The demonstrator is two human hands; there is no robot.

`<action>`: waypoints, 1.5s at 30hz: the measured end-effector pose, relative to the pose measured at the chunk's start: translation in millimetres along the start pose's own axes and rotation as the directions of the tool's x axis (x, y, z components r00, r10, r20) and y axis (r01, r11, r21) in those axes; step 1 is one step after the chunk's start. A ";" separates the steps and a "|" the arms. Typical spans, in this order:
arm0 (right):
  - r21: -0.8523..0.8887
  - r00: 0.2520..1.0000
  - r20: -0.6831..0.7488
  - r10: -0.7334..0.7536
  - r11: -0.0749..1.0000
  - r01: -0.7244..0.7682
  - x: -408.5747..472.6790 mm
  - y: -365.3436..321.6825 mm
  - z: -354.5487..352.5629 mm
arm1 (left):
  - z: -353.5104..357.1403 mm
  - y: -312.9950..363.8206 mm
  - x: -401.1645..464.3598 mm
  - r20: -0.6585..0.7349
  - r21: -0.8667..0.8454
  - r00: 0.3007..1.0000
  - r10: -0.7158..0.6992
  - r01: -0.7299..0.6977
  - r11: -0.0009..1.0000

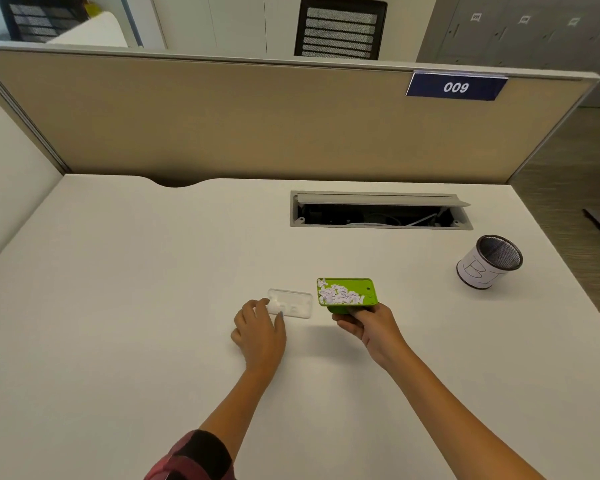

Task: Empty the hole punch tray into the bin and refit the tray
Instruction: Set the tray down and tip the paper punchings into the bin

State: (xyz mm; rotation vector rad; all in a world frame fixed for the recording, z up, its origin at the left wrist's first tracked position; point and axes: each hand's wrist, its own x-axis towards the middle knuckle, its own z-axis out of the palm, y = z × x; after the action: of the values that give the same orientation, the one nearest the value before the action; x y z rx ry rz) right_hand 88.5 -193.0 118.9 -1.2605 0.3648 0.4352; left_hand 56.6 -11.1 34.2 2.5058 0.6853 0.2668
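Note:
My right hand [364,323] holds a green hole punch [347,294] upside down, just above the desk; white paper confetti lies piled on its upturned underside. A clear plastic tray [291,303] lies flat on the white desk [153,271] to the left of the punch. My left hand [260,327] rests on the desk with its fingertips touching the tray's left end. The bin [490,261], a small black mesh cup wrapped in white paper with "BIN" handwritten on it, stands at the right of the desk, tilted toward me.
An open cable hatch [381,211] is sunk into the desk behind the punch. A beige partition [257,123] with a "009" sign closes off the back. The desk's right edge lies just beyond the bin.

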 end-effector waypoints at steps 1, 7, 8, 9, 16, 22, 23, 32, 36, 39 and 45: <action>-0.007 1.000 0.003 -0.002 1.000 0.002 -0.6 0.4 0.1 | -0.3 -1.2 -3.8 -0.003 0.006 0.999 0.046 -0.046 0.999; -0.016 1.000 -0.006 -0.031 0.999 0.031 -7.8 -2.0 2.0 | -0.4 -6.0 -26.2 0.103 -0.003 0.951 0.290 -0.291 0.957; -0.009 0.999 -0.008 -0.038 0.999 0.038 -8.9 -2.9 1.7 | 0.9 -6.4 -29.6 0.111 0.001 0.935 0.338 -0.340 0.940; -0.006 0.999 -0.011 -0.043 0.999 0.043 -9.8 -3.6 0.8 | 1.9 -6.4 -32.9 0.121 0.005 0.918 0.379 -0.382 0.924; 0.005 0.997 -0.016 -0.070 0.998 0.070 -15.0 -16.7 -17.4 | 14.5 14.0 -45.8 0.245 0.044 0.816 0.524 -0.550 0.834; 0.007 0.996 -0.019 -0.086 0.996 0.086 -13.3 -36.9 -54.7 | 38.6 40.0 -57.5 0.298 0.041 0.782 0.548 -0.584 0.811; 0.010 0.996 -0.024 -0.088 0.996 0.089 -13.2 -40.1 -61.3 | 43.6 43.9 -60.4 0.299 0.036 0.792 0.532 -0.567 0.823; 0.050 0.988 -0.069 -0.137 0.989 0.140 -3.4 -93.0 -158.1 | 103.7 109.6 -89.3 0.337 0.178 0.855 0.394 -0.469 0.865; 0.050 0.976 -0.116 -0.182 0.981 0.189 5.0 -119.5 -206.7 | 124.5 145.9 -90.5 0.357 0.199 0.861 0.363 -0.449 0.871; 0.029 0.963 -0.156 -0.218 0.974 0.226 12.1 -135.1 -232.6 | 134.1 162.4 -88.4 0.344 0.204 0.868 0.358 -0.441 0.874; -0.022 0.942 -0.210 -0.261 0.965 0.262 30.3 -163.3 -288.3 | 161.3 199.1 -93.3 0.322 0.216 0.882 0.345 -0.423 0.880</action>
State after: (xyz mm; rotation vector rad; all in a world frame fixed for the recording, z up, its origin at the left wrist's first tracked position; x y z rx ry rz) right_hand 189.6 -507.0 161.9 -1.3316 0.3714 0.0719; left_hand 111.1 -276.1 0.1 2.8673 0.1028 -0.0495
